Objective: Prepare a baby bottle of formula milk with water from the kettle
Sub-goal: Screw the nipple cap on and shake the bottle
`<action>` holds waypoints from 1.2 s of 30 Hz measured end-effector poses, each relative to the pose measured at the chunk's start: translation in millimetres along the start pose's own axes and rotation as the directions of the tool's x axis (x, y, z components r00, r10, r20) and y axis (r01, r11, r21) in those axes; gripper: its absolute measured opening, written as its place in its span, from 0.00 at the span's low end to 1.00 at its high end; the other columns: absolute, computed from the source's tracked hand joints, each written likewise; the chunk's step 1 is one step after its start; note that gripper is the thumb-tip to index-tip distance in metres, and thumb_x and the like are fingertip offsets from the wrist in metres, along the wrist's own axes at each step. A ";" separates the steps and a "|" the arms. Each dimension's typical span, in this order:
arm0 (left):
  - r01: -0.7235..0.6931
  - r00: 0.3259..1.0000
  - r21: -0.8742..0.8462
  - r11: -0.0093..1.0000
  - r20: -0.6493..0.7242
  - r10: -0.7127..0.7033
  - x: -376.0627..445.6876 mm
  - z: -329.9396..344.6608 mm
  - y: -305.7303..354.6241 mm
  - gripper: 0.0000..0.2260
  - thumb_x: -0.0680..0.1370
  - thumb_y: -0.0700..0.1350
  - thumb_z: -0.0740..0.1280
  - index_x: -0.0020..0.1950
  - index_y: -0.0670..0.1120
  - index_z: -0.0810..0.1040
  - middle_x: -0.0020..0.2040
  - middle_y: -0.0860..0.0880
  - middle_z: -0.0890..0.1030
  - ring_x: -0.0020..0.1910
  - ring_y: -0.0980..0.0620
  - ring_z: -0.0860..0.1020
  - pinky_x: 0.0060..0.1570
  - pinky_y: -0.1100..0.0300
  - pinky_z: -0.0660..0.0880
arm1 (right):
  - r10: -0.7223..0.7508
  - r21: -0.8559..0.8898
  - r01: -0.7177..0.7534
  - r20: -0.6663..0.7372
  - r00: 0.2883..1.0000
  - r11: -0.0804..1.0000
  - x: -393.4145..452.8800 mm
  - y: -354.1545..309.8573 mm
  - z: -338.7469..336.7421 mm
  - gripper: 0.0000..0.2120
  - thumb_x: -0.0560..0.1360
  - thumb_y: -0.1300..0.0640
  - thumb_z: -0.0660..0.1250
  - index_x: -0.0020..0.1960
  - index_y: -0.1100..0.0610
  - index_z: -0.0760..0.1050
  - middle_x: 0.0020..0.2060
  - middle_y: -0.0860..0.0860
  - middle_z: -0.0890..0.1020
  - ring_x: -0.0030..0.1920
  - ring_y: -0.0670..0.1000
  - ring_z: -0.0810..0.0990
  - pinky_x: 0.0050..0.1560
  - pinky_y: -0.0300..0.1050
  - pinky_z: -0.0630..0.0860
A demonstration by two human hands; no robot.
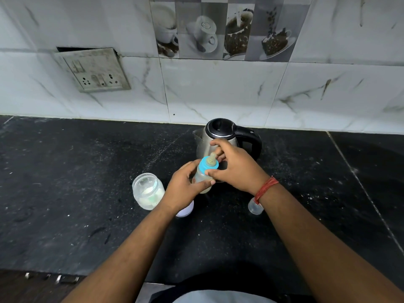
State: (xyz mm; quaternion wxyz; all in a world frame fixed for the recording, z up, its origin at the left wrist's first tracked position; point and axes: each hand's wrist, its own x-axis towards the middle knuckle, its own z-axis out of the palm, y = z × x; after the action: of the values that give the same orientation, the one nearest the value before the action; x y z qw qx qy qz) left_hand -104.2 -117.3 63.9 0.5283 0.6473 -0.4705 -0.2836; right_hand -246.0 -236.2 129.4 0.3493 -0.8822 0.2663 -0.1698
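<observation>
Before kettle (215, 136): bottle (203, 177) near-upright, teat (211, 159) up.

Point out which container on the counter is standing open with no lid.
The clear jar with white powder inside, left of the left hand. Its mouth is uncovered, while the kettle has its black lid shut and the baby bottle wears its blue teat ring.
</observation>
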 end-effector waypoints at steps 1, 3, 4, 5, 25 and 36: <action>-0.002 1.000 0.003 1.000 0.000 0.002 0.6 0.3 0.5 0.24 0.72 0.44 0.80 0.65 0.58 0.79 0.57 0.50 0.83 0.57 0.51 0.82 0.61 0.48 0.78 | 0.000 -0.032 -0.001 -0.034 0.999 0.999 0.0 -0.8 1.7 0.28 0.69 0.51 0.79 0.66 0.51 0.73 0.51 0.45 0.78 0.48 0.44 0.78 0.54 0.41 0.77; 0.001 1.000 -0.005 1.000 0.008 -0.001 1.6 0.8 0.9 0.24 0.72 0.46 0.80 0.66 0.55 0.80 0.57 0.50 0.83 0.57 0.50 0.82 0.60 0.47 0.79 | -0.007 -0.094 -0.001 -0.082 0.997 0.996 -0.1 -2.7 5.0 0.20 0.69 0.46 0.79 0.57 0.51 0.77 0.47 0.43 0.75 0.45 0.44 0.75 0.50 0.42 0.76; 0.006 1.000 -0.020 1.000 0.012 -0.006 1.9 1.2 0.7 0.24 0.71 0.47 0.80 0.66 0.54 0.80 0.58 0.50 0.83 0.58 0.50 0.82 0.61 0.47 0.79 | 0.002 -0.113 -0.012 -0.096 0.995 0.994 -0.5 -3.4 5.9 0.19 0.69 0.44 0.78 0.53 0.51 0.77 0.44 0.41 0.73 0.44 0.44 0.73 0.48 0.42 0.76; 0.013 1.000 -0.034 0.999 0.012 -0.013 1.9 1.4 0.8 0.25 0.71 0.47 0.80 0.67 0.53 0.80 0.59 0.50 0.83 0.59 0.50 0.82 0.62 0.47 0.79 | 0.014 -0.131 -0.028 -0.104 0.994 0.991 -1.1 -4.4 5.7 0.19 0.69 0.43 0.78 0.51 0.51 0.76 0.42 0.40 0.71 0.43 0.44 0.73 0.47 0.42 0.75; -0.009 1.000 -0.009 1.000 -0.018 0.008 -1.2 3.0 5.1 0.23 0.73 0.45 0.80 0.63 0.62 0.78 0.56 0.51 0.83 0.52 0.55 0.81 0.54 0.61 0.77 | 0.012 0.019 -0.011 -0.087 0.996 1.000 -3.1 0.5 5.7 0.22 0.70 0.55 0.79 0.62 0.53 0.80 0.54 0.45 0.79 0.54 0.44 0.79 0.58 0.40 0.75; 0.082 0.993 -0.114 0.990 0.096 -0.072 -2.1 -6.2 4.0 0.25 0.74 0.41 0.78 0.70 0.49 0.78 0.61 0.52 0.85 0.61 0.53 0.82 0.63 0.58 0.77 | 0.001 0.220 -0.026 0.111 0.994 0.975 1.3 13.7 0.2 0.25 0.71 0.55 0.79 0.66 0.50 0.77 0.57 0.45 0.77 0.62 0.46 0.79 0.69 0.49 0.75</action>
State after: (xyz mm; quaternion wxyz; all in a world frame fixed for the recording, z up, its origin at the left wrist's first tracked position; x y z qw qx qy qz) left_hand -100.9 -112.8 69.2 0.5322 0.6189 -0.4514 -0.3607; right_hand -249.6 -245.3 119.7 0.4604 -0.8441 0.2320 -0.1470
